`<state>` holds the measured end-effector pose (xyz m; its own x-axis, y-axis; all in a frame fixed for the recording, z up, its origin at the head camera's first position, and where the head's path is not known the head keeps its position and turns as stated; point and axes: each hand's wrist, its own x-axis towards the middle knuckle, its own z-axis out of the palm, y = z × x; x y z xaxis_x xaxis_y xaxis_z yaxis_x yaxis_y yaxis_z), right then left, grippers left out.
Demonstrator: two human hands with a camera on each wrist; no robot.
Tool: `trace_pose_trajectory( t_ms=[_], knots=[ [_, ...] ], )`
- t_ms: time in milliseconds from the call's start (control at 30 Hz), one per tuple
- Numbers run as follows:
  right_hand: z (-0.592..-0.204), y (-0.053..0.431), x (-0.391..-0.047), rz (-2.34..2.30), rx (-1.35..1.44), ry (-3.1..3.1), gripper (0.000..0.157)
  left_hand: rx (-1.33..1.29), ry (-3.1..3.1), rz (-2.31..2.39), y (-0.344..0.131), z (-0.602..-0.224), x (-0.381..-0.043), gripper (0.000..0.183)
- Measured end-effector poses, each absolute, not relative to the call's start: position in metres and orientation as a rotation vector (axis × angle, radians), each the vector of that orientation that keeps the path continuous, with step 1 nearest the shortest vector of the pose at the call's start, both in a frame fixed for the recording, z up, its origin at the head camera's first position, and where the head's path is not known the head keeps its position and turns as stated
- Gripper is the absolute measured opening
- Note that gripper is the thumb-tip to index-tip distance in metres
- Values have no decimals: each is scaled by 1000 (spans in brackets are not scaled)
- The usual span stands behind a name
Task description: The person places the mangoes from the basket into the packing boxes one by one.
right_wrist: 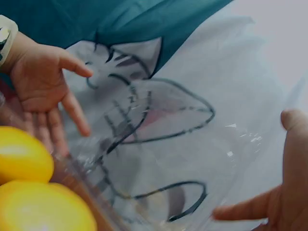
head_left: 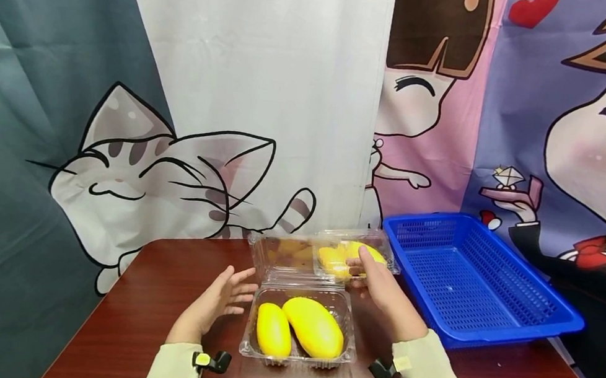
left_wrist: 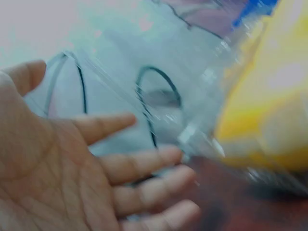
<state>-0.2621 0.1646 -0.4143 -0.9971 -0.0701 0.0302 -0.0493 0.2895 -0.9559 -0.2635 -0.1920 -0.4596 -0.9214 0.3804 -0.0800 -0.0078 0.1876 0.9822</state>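
Observation:
In the head view a clear plastic clamshell box [head_left: 292, 357] sits on the table with its lid [head_left: 276, 275] raised at the back. Inside lie two mangoes, a slimmer one [head_left: 274, 330] on the left and a bigger one [head_left: 312, 328] on the right. My left hand [head_left: 219, 299] hovers beside the box's left side, fingers spread, palm facing inward. On the other side my right hand [head_left: 383, 292] is held up, fingers extended, near the lid's right edge. Neither hand holds anything. The left wrist view is blurred, showing the spread left palm [left_wrist: 62, 178] near yellow fruit [left_wrist: 269, 106].
Behind the lid, more yellow fruit [head_left: 334, 260] lies in clear plastic packaging [head_left: 383, 243], partly hidden by my right hand. A blue plastic basket [head_left: 454, 287] stands at the right on the brown table [head_left: 169, 280]. A printed cartoon curtain [head_left: 270, 85] hangs behind.

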Motion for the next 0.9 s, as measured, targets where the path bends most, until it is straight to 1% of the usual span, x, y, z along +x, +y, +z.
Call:
trace_pose_trajectory(
  t_ms=[67, 133, 300, 400, 500, 633, 700, 800, 900],
  knots=[
    [-408, 167, -257, -1796, -142, 2512, 78, 337, 2149, 1747, -192, -449, -259, 86],
    [-404, 168, -254, -1712, -180, 2549, 76, 316, 2147, 1715, -193, -441, -254, 91],
    [-401, 166, -248, -1415, -417, 2678, 55, 221, 2202, 1631, -202, -431, -242, 92],
    [-403, 160, -247, -1336, -527, 2679, 48, 134, 2238, 1608, -209, -429, -236, 88],
    [-411, 151, -247, -1297, -538, 2694, 51, 95, 2238, 1604, -217, -430, -234, 81],
    [-428, 135, -249, -1303, -545, 2717, 58, 109, 2217, 1589, -226, -435, -235, 71],
    [-439, 125, -251, -1331, -578, 2726, 59, 85, 2213, 1589, -231, -439, -237, 73],
    [-459, 111, -255, -1378, -633, 2738, 60, 10, 2221, 1614, -235, -450, -243, 79],
    [-480, 97, -260, -1448, -635, 2714, 62, -28, 2239, 1650, -236, -463, -250, 83]
  ],
)
